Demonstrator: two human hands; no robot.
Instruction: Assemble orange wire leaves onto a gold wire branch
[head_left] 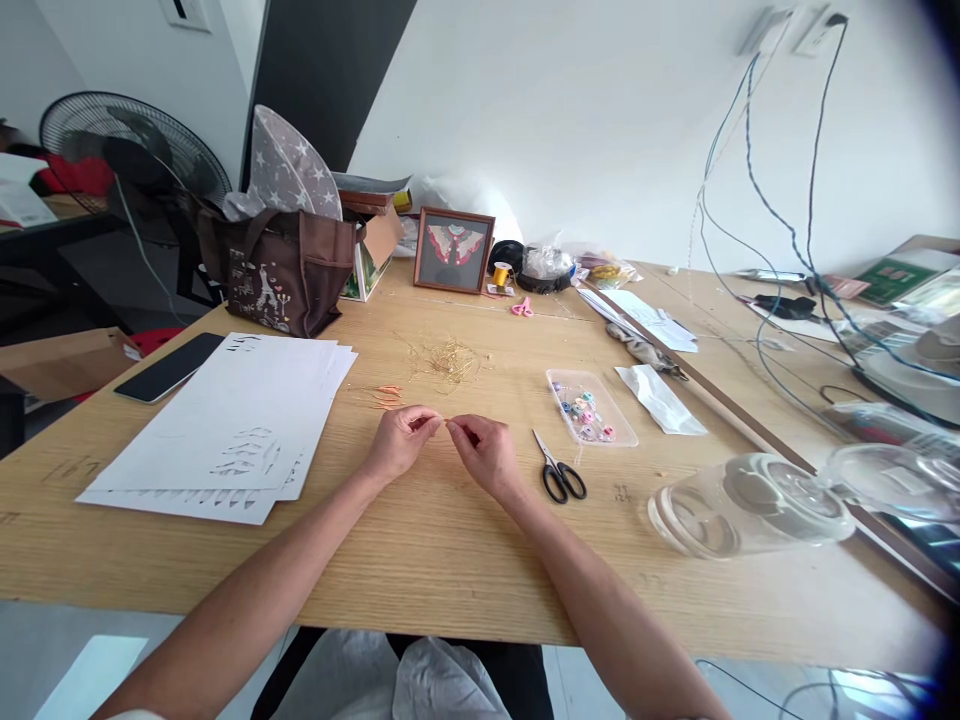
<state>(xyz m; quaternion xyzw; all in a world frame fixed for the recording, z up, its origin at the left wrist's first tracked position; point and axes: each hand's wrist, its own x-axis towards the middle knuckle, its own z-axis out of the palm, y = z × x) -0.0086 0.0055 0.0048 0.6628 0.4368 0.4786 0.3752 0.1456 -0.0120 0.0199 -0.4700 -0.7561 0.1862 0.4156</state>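
Observation:
My left hand [403,440] and my right hand [486,455] meet above the middle of the wooden table, fingertips nearly touching. Both are closed in a pinch on a tiny orange piece [446,421], mostly hidden by the fingers; its exact kind is too small to make out. Just beyond my left hand lie several slim orange pieces [388,393] with thin wire ends. Behind both hands is a loose tangle of fine gold wire [452,360]. Scissors with black handles [556,478] rest to the right of my right hand.
A clear plastic tray [631,440] holds small coloured spools. Sheets of paper [202,430] and a phone [169,368] lie at left. A transparent jar [742,510] stands at right. Farther back are a brown bag [289,270], a framed butterfly [454,250] and pink scissors [523,307].

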